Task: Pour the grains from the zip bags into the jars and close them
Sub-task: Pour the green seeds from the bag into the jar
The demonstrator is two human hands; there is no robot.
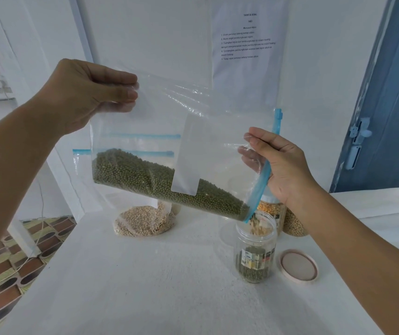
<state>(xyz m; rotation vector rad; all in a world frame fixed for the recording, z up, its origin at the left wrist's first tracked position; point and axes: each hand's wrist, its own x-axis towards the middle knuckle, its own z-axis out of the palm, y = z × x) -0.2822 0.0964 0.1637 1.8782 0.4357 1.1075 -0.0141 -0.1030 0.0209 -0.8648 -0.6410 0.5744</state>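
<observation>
Above open jar, tilted zip bag, green grains

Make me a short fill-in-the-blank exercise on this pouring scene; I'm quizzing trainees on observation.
1. The zip bag being tilted holds ____ beans.
2. The bag's blue zipper corner is aimed into the open ____.
3. The round lid lies on the table, to the ____ of the jar.
4. Both hands hold the ____.

Missing words: green; jar; right; bag

Printed sheet on wall, blue door
</observation>
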